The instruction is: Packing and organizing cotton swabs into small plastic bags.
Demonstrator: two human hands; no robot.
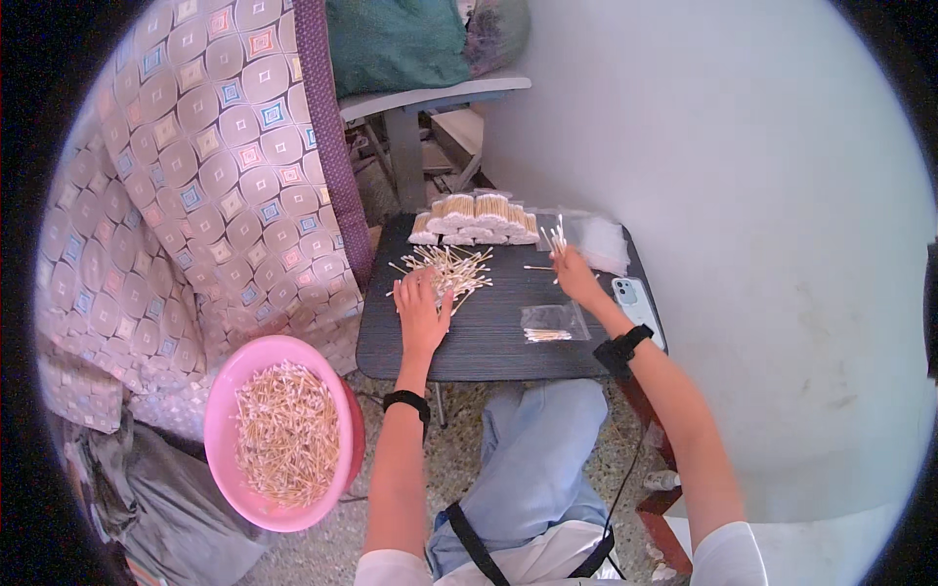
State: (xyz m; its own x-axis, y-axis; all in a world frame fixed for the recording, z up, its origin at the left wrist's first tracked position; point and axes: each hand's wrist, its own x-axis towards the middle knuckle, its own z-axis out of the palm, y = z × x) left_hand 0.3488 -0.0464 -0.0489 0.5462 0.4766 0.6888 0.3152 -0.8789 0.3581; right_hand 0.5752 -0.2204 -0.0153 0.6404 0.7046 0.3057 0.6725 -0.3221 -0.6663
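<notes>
On the dark table (479, 347) lies a loose heap of cotton swabs (457, 266) with wooden sticks and white tips. My left hand (422, 314) rests on the near side of this heap, fingers spread over the swabs. At the right, my right hand (576, 275) is closed around a small bunch of cotton swabs (555, 234) whose white tips point up. A single swab lies on the table just left of that hand. Nearer to me is a clear plastic bag (553, 323) with several swabs in it.
Filled packs of swabs (477, 217) are stacked at the table's back. Clear empty bags (604, 244) and a phone (633, 305) lie along the right side. A pink tub (223, 444) of swabs stands at lower left. A wall (762, 244) borders the right, a patterned cloth (215, 146) the left.
</notes>
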